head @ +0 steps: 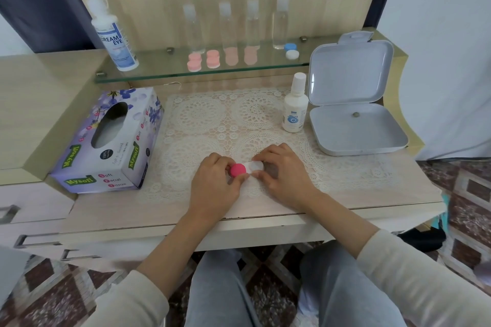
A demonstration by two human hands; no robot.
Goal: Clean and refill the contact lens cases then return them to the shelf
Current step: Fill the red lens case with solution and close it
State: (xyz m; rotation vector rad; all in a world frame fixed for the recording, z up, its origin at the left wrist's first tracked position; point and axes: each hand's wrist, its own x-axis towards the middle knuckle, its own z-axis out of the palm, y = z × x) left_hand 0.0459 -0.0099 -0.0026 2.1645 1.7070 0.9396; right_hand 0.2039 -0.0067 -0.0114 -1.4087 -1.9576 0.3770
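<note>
The wooden surface [119, 207] carries a lace mat [212, 119], a tissue box [106, 141] on the left and an open grey box [356, 114] on the right. Behind, the glass shelf [159, 73] holds other lens cases [203, 60]. Over the mat, the contact lens case [246, 169] sits between both grips: the left hand [215, 183] pinches its pink cap [237, 170], the right hand [283, 171] pinches its white cap [256, 166].

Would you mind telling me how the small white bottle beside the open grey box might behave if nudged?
The small white bottle is tall on a narrow base, so it probably tips easily. Round-bodied, it would likely roll afterwards.
</note>
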